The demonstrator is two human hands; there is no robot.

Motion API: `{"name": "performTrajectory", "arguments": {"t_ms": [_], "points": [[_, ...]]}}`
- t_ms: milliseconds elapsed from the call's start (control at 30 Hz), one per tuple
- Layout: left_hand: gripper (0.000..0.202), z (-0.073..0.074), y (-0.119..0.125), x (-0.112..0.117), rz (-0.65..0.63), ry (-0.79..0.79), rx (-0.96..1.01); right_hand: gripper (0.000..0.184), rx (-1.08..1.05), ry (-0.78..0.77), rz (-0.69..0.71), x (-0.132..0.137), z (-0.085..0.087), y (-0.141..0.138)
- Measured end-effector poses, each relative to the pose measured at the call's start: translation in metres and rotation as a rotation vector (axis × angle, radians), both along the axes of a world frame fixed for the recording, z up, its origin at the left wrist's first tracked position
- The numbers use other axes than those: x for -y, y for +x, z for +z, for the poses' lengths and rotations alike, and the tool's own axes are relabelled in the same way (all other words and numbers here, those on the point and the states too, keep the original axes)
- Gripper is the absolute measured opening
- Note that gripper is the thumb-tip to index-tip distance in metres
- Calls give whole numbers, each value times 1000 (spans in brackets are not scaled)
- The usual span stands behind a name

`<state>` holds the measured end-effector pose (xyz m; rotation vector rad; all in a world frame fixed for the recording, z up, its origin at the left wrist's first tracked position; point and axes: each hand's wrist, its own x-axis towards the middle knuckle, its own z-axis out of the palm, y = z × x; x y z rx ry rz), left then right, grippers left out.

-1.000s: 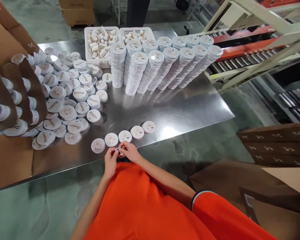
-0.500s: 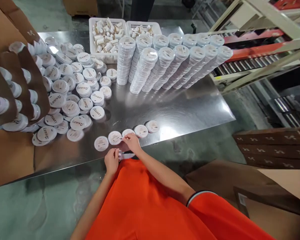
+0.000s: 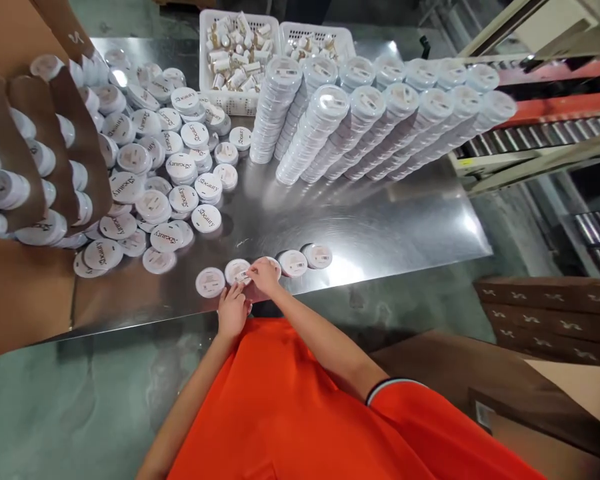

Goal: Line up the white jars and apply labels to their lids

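Several round white compacts lie in a row along the table's near edge. On the second from the left, a round white compact (image 3: pixel 235 269), my right hand (image 3: pixel 266 276) has its fingertips pinched on a small label (image 3: pixel 243 274) at the face. My left hand (image 3: pixel 233 311) rests just below, fingertips at that compact's near rim. A small roll of labels (image 3: pixel 250 308) shows partly beside its palm, mostly hidden. The leftmost compact (image 3: pixel 211 283) lies left of my fingers; another compact (image 3: pixel 278 268) is partly covered by my right hand.
A heap of white compacts (image 3: pixel 182 167) covers the table's left, beside an open carton with brown dividers (image 3: pixel 87 143). Tall stacks of wrapped compacts (image 3: pixel 310 137) stand at the back. White baskets (image 3: pixel 230 100) hold small bottles. A roller rack (image 3: pixel 540 137) stands right.
My right hand has brought the label down onto the second compact. My left hand has moved up to that compact's rim. The view has shifted slightly.
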<state>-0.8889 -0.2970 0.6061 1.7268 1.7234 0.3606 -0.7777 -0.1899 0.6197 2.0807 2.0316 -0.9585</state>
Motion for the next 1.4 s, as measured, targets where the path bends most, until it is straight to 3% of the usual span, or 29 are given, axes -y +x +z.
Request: {"name": "performTrajectory", "arguments": {"t_ms": [500, 600, 700, 867, 1000, 1067, 1133, 1233, 1300, 1400], "points": [[20, -8, 2, -1, 47, -5, 52, 17, 105, 79, 132, 2, 5, -7], [21, -8, 5, 0, 65, -25, 50, 27, 208, 116, 195, -2, 10, -8], [20, -9, 7, 0, 95, -32, 48, 34, 238, 118, 160, -9, 12, -8], [21, -11, 5, -2, 135, -15, 120, 17, 205, 62, 170, -18, 10, -6], [27, -7, -2, -4, 225, 17, 275, 16, 182, 134, 170, -12, 16, -1], [25, -2, -5, -1, 372, 53, 426, 18, 65, 189, 130, -2, 21, 2], [28, 5, -7, 2, 602, 37, 640, 20, -186, 174, 117, 12, 25, 4], [42, 18, -9, 8, 847, 3, 863, 14, -659, -72, 55, 36, 26, 0], [41, 25, -11, 10, 870, 11, 900, 13, -859, -214, -45, 50, 24, -6], [39, 31, -17, 13, 830, 0, 933, 14, -934, -214, -138, 61, 23, -15]]}}
